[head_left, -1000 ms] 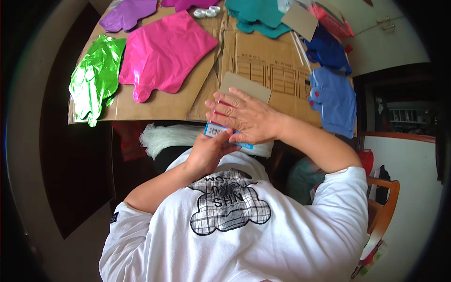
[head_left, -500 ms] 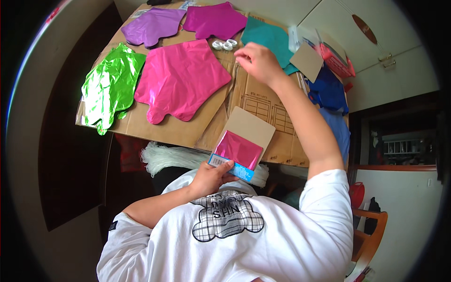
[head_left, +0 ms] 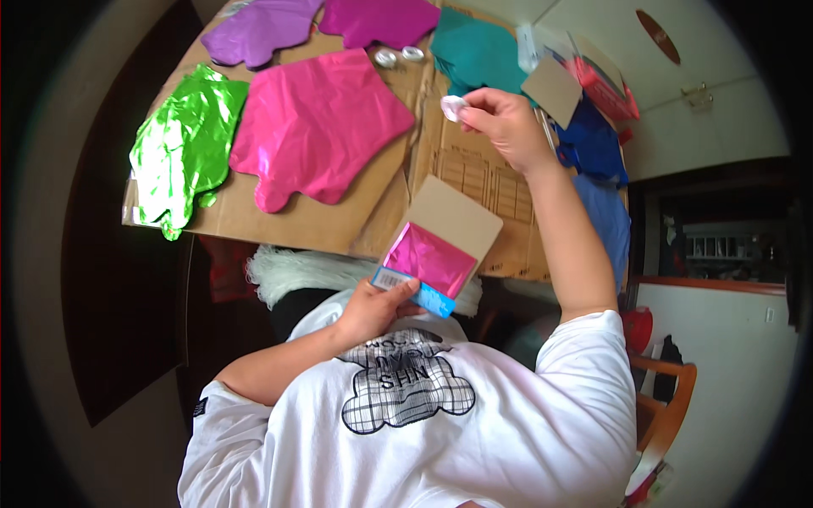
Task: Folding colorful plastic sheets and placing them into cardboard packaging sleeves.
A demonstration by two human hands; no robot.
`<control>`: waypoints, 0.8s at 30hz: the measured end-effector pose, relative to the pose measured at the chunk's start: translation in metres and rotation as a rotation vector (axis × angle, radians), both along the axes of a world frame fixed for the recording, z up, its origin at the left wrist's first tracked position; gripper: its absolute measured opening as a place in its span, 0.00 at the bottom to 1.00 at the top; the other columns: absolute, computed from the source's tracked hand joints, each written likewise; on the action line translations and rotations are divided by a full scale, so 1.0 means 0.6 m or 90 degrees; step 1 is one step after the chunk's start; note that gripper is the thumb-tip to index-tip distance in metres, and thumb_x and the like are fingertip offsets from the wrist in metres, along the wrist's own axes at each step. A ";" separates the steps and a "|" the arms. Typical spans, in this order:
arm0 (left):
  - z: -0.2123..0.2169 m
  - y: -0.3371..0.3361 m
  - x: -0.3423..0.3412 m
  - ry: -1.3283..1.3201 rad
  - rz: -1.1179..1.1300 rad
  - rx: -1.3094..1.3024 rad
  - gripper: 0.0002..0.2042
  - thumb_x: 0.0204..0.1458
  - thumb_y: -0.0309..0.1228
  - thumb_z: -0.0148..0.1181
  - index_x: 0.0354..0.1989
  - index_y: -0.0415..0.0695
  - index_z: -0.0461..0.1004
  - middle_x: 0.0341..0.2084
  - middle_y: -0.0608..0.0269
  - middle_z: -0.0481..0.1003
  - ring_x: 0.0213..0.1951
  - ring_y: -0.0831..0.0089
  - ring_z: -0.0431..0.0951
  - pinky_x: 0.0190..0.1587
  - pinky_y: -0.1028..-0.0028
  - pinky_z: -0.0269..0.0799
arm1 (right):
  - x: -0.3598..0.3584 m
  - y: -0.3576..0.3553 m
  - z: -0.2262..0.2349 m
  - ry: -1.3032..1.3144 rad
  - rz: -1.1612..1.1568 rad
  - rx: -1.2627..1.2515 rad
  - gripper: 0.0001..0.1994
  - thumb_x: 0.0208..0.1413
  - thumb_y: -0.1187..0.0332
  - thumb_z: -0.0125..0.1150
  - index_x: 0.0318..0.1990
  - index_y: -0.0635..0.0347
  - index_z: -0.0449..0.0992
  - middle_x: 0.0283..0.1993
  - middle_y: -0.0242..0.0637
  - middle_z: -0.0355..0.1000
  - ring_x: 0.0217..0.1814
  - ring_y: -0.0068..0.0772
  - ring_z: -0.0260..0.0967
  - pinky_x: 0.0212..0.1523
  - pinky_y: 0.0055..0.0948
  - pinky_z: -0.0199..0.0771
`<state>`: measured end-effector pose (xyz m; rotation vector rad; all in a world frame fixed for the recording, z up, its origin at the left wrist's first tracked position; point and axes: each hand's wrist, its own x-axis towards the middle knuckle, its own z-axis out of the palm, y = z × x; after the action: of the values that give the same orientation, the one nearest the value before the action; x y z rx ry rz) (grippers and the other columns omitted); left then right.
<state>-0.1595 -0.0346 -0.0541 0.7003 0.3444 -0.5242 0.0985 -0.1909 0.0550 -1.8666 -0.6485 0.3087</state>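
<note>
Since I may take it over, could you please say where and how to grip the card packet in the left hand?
Likely pinch its bare card end from the far side: it projects flat beyond the pink foil, opposite the left hand.

The packet (head_left: 430, 256) is pink, its label (head_left: 436, 301) blue, the roll (head_left: 453, 107) white.

- Pink foil packet (head_left: 430, 261): blue label (head_left: 434, 301) with a barcode (head_left: 390, 279) and white print, too small to read.
- Cardboard (head_left: 313, 224), right of its seam, toward the near edge: faint printed grids (head_left: 474, 173), blurred.
- Red package (head_left: 611, 93) at the cardboard's far right corner: pale lettering, unclear.
- White shirt (head_left: 525, 415): dark capital letters (head_left: 405, 368) across a plaid patch (head_left: 406, 405).
</note>
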 end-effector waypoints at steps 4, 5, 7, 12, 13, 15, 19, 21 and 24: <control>-0.006 0.002 -0.001 -0.043 0.014 0.023 0.11 0.60 0.31 0.56 0.47 0.39 0.73 0.40 0.61 0.78 0.42 0.69 0.79 0.47 0.66 0.77 | -0.137 -0.066 0.035 0.294 0.050 0.090 0.07 0.57 0.73 0.59 0.39 0.68 0.76 0.36 0.37 0.77 0.34 0.21 0.75 0.34 0.20 0.73; -0.007 -0.001 -0.002 -0.057 0.027 0.023 0.11 0.60 0.31 0.56 0.47 0.39 0.73 0.40 0.61 0.78 0.42 0.69 0.79 0.48 0.66 0.77 | -0.168 -0.071 0.038 0.310 0.048 0.059 0.07 0.56 0.73 0.59 0.40 0.67 0.76 0.35 0.36 0.77 0.34 0.21 0.75 0.35 0.20 0.74; -0.007 -0.002 -0.002 -0.106 0.017 0.036 0.10 0.60 0.32 0.56 0.46 0.40 0.74 0.40 0.60 0.78 0.42 0.67 0.79 0.49 0.63 0.76 | -0.215 -0.075 0.022 0.330 0.021 0.011 0.07 0.56 0.74 0.58 0.40 0.66 0.76 0.34 0.36 0.77 0.33 0.20 0.74 0.35 0.20 0.74; -0.025 0.018 -0.008 -0.212 -0.067 0.142 0.12 0.59 0.32 0.58 0.46 0.39 0.74 0.39 0.60 0.78 0.43 0.68 0.79 0.49 0.66 0.76 | -0.247 -0.071 -0.030 0.194 -0.017 -0.147 0.07 0.53 0.74 0.59 0.39 0.66 0.76 0.29 0.34 0.76 0.30 0.17 0.71 0.32 0.19 0.71; -0.031 0.021 -0.010 -0.236 -0.066 0.155 0.12 0.59 0.32 0.58 0.46 0.39 0.74 0.39 0.60 0.78 0.43 0.68 0.79 0.49 0.66 0.77 | -0.252 -0.061 -0.020 0.178 0.006 -0.181 0.07 0.55 0.75 0.58 0.40 0.67 0.75 0.31 0.33 0.76 0.31 0.16 0.71 0.34 0.18 0.72; -0.036 0.026 -0.013 -0.261 -0.076 0.159 0.11 0.59 0.31 0.57 0.47 0.38 0.74 0.38 0.61 0.78 0.41 0.72 0.79 0.47 0.70 0.77 | -0.255 -0.053 -0.021 0.121 0.059 -0.209 0.06 0.55 0.75 0.57 0.38 0.68 0.76 0.30 0.32 0.76 0.31 0.14 0.69 0.33 0.18 0.70; -0.039 0.025 -0.023 -0.275 -0.059 0.161 0.11 0.59 0.31 0.57 0.47 0.38 0.74 0.38 0.61 0.78 0.40 0.74 0.79 0.45 0.72 0.77 | -0.264 -0.043 -0.007 0.121 0.169 -0.237 0.08 0.53 0.72 0.58 0.36 0.68 0.78 0.30 0.30 0.76 0.30 0.14 0.68 0.32 0.19 0.69; -0.039 0.024 -0.028 -0.257 -0.054 0.162 0.11 0.59 0.31 0.57 0.47 0.38 0.74 0.37 0.61 0.79 0.40 0.74 0.79 0.45 0.72 0.78 | -0.261 -0.042 -0.019 0.068 0.222 -0.232 0.08 0.52 0.71 0.59 0.36 0.68 0.79 0.31 0.29 0.75 0.30 0.14 0.68 0.33 0.20 0.69; -0.041 0.024 -0.032 -0.252 -0.052 0.156 0.11 0.59 0.32 0.57 0.45 0.37 0.75 0.37 0.59 0.79 0.41 0.70 0.79 0.46 0.67 0.78 | -0.259 -0.033 -0.016 0.284 0.232 -0.218 0.10 0.48 0.73 0.57 0.37 0.69 0.78 0.30 0.35 0.76 0.30 0.21 0.72 0.33 0.24 0.73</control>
<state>-0.1787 -0.0203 -0.0784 1.0375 0.0074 -0.4118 -0.0572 -0.2106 0.0454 -1.8967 -0.6486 1.0988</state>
